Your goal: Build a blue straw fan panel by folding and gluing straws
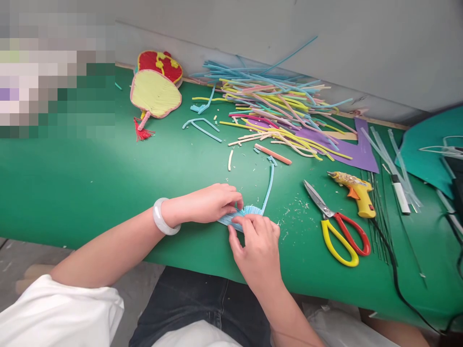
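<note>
A light blue piece made of pipe cleaners (253, 210) lies on the green table near its front edge, partly covered by my hands. From its right end a single blue stem (268, 185) runs up and away. My left hand (219, 202), with a white bangle on the wrist, has its fingers bent down onto the upper left of the piece. On the near side, my right hand (258, 238) pinches the lower edge between thumb and fingers. Small fluff scraps lie around it. Scissors (334, 224) with yellow and red handles rest to the right.
Behind lies a heap of coloured pipe cleaners (275, 103) over purple sheet (365, 149). Two fan-shaped crafts (155, 94) sit at back left. A yellow glue gun (356, 190) with a black cord, clear glue sticks (383, 144), a marker (400, 195) and thin wires lie right.
</note>
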Demonstrator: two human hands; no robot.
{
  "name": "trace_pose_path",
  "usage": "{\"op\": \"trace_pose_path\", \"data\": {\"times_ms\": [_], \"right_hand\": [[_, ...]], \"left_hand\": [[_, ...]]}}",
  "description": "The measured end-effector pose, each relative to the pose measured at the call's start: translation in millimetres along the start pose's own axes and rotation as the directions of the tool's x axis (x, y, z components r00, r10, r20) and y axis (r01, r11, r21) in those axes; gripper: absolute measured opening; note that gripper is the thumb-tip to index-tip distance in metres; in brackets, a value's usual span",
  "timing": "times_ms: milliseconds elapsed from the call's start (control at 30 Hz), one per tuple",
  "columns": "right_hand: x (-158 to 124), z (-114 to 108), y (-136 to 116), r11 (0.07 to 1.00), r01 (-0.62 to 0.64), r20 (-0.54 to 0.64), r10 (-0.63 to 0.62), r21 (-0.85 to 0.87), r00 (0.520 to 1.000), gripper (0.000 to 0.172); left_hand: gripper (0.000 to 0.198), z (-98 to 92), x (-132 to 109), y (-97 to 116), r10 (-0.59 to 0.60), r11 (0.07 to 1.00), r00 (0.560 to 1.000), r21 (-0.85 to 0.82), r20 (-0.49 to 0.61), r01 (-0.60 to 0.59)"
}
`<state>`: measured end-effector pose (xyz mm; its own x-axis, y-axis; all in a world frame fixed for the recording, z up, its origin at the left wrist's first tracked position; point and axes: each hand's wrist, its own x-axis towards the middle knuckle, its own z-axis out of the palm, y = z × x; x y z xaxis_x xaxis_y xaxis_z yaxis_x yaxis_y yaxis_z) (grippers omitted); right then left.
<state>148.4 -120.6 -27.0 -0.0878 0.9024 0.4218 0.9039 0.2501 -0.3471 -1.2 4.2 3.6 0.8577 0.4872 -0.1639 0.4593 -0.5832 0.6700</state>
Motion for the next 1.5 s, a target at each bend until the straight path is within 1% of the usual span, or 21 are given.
{"op": "trace_pose_path", "data": {"times_ms": [100,167,300,467,600,833,1133,1267,1500], "right_hand": [[-1,-4,4,1.0,-0.011,-0.003,0.011,0.001,1.0,0.008],[-1,-5,5,1.0,-0.01,0.014,0.01,0.004,1.0,0.008],[-2,-4,7,1.0,-0.003,0.038,0.002,0.015,0.999,0.009],[-3,-1,6,1.0,0.001,0.044,-0.003,0.029,0.999,0.01],[-3,0,6,1.0,0.008,0.05,-0.009,0.016,0.999,0.01],[-2,2,7,1.0,0.011,0.05,-0.011,0.005,0.999,0.009],[-2,2,6,0.999,0.001,0.04,-0.002,0.033,0.999,0.01],[-2,3,6,1.0,-0.002,0.044,0.001,0.027,0.999,0.01],[-2,4,6,1.0,-0.008,0.05,0.007,0.025,0.999,0.012]], "left_hand": [[0.012,-1.2,-1,0,-0.046,0.998,0.999,-0.054,-0.013,0.045],[0.01,-2.1,-2,-2,-0.058,0.997,0.998,-0.06,-0.022,0.056],[0.009,-4.0,-5,-9,-0.051,0.997,0.999,-0.066,-0.018,0.05],[0.007,-6.0,-8,-17,-0.023,0.999,0.999,-0.041,0.031,0.024],[0.007,-5.2,-10,-18,-0.011,1.0,0.999,-0.005,0.04,0.011],[0.007,-3.2,-9,-18,0.0,1.0,1.0,0.001,0.025,0.0],[0.009,-7.0,-7,-18,-0.034,0.997,0.999,-0.068,0.03,0.036],[0.01,-5.3,-7,-20,-0.015,0.999,0.999,-0.043,0.036,0.016],[0.012,-2.2,-7,-20,0.009,1.0,1.0,0.006,0.014,-0.009]]}}
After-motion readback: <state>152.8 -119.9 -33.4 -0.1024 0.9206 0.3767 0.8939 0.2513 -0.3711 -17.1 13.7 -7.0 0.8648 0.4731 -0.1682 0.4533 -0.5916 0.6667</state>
